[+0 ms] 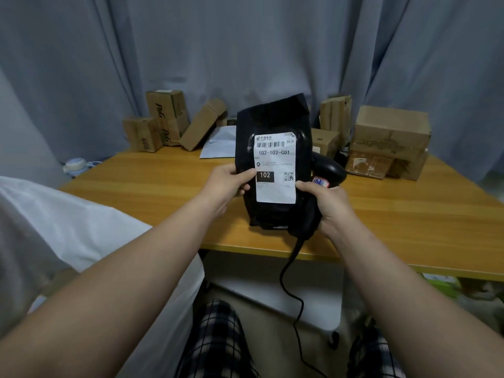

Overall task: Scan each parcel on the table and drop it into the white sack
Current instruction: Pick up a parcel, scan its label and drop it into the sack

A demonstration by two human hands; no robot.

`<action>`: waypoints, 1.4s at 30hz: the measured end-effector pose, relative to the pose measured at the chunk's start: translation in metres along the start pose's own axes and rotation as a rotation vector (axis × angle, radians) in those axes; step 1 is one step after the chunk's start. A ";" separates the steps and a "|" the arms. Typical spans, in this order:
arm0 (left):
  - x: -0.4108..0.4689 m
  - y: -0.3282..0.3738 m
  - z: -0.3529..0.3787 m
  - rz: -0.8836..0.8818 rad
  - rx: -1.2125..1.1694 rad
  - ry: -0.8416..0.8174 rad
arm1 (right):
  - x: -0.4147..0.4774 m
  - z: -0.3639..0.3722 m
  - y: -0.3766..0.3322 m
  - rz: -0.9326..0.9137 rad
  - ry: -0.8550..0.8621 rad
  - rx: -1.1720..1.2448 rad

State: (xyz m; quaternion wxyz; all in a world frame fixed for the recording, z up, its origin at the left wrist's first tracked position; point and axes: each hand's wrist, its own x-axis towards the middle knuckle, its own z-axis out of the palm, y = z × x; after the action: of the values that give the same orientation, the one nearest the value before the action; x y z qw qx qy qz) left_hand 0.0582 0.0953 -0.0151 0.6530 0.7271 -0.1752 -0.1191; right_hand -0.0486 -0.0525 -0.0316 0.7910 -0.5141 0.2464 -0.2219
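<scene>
A black plastic parcel (272,120) with a white shipping label (275,165) is held upright above the wooden table (163,192), label facing me. My left hand (226,184) grips its left edge, thumb on the label. My right hand (330,205) grips a black barcode scanner (331,170) behind the parcel's right edge, with its thumb pressing on the parcel's front. The scanner's cable (289,268) hangs down over the table's front edge. The white sack (68,230) stands open at my left, beside the table.
Several cardboard boxes line the table's back: a group on the left (166,118) and bigger ones on the right (390,132). A white envelope (218,144) lies behind the parcel. A grey curtain hangs behind. My checked-trousered knees are under the table's front edge.
</scene>
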 end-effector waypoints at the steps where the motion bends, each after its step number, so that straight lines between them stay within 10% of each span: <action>1: 0.002 -0.003 -0.001 0.012 -0.023 0.035 | 0.000 0.000 0.002 -0.023 0.020 -0.022; 13: 0.000 -0.006 -0.017 0.148 -0.084 0.201 | -0.017 0.006 0.014 -0.551 -0.024 -0.486; 23: 0.009 0.028 -0.022 0.307 -0.078 0.290 | -0.010 0.009 -0.002 -0.407 0.160 -0.150; 42: 0.003 0.011 -0.045 0.285 0.006 0.336 | -0.042 0.026 0.025 -0.429 -0.132 -0.322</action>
State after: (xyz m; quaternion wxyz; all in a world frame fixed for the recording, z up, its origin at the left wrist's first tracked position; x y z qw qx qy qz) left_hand 0.0782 0.1339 0.0018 0.6811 0.7065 -0.1652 0.0979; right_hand -0.0628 0.0007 -0.0385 0.6483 -0.6871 0.1119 -0.3084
